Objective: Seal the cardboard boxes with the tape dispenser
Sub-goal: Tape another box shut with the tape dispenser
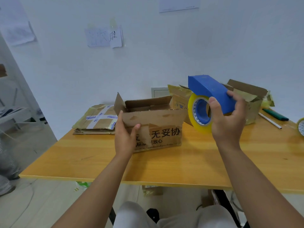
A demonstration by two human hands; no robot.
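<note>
One brown cardboard box w/ black printed characters (158, 129) sits open-topped mid-table on the yellow wooden table (164, 165). Left hand (125, 137) grips its near-left corner, thumb on front face, fingers round the side. Right hand (227, 119) holds the blue plastic tape dispenser w/ yellowish tape roll (209, 99) in the air just right of the box, fingers curled over its body. Flattened taped cardboard (97, 119) lies behind-left; another open box (246, 99) behind-right.
</note>
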